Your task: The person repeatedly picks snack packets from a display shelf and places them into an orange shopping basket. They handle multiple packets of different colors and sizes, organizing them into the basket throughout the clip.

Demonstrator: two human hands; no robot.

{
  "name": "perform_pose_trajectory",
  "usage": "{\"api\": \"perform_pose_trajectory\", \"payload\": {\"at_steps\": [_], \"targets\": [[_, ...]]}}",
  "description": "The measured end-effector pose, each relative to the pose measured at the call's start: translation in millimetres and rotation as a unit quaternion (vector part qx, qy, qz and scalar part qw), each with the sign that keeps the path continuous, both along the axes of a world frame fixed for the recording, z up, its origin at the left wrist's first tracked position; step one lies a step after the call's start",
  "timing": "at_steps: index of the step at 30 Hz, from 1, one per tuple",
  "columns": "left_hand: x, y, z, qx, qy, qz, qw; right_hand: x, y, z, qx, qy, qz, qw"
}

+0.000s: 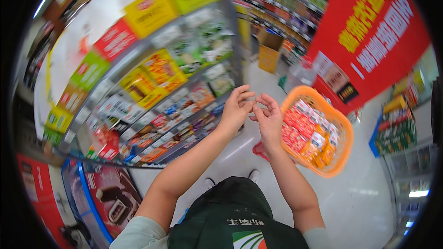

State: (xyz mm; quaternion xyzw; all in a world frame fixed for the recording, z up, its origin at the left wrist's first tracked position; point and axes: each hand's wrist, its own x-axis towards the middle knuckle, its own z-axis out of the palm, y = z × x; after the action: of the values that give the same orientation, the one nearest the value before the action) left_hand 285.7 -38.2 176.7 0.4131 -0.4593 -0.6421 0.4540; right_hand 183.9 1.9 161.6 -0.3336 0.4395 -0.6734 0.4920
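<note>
My left hand (237, 108) and my right hand (268, 117) are raised in front of me, fingertips close together. Whether something small and thin is pinched between them cannot be made out. Just right of my right hand is an orange plastic basket (343, 157), holding red snack packets (298, 121) and orange snack packets (324, 149). To the left of my hands stands a refrigerated display shelf (193, 79) stocked with packaged food, among it yellow packs (152, 79) and green-and-white packs (204, 43).
A large red banner (367, 38) stands at the upper right, near an open cardboard box (269, 53) and a clear plastic container (301, 73). Stacked cartons (395, 135) are at the right. A blue-edged freezer (84, 200) is at the lower left.
</note>
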Motion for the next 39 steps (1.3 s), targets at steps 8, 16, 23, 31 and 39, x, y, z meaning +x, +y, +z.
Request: {"api": "perform_pose_trajectory", "payload": {"at_steps": [8,16,23,31,39], "targets": [[212.4,60.3,73.3,-0.096,0.025,0.161,0.982,190.1,6.9,59.8,-0.076,-0.041,0.232,0.969],[383.6,137.7,100.1,-0.144,-0.029,0.331,0.932,331.1,34.1,91.6,-0.077,0.018,0.398,0.914],[453.3,146.4,99.4,-0.082,-0.151,0.37,0.913,401.1,26.9,100.6,-0.08,0.083,0.418,0.901],[478.3,119.1,85.7,-0.071,-0.172,0.321,0.929,426.4,17.3,99.9,-0.092,0.163,0.391,0.901],[483.9,114.8,82.8,-0.098,-0.182,0.339,0.918,430.1,18.1,102.1,-0.083,0.185,0.376,0.904]]}}
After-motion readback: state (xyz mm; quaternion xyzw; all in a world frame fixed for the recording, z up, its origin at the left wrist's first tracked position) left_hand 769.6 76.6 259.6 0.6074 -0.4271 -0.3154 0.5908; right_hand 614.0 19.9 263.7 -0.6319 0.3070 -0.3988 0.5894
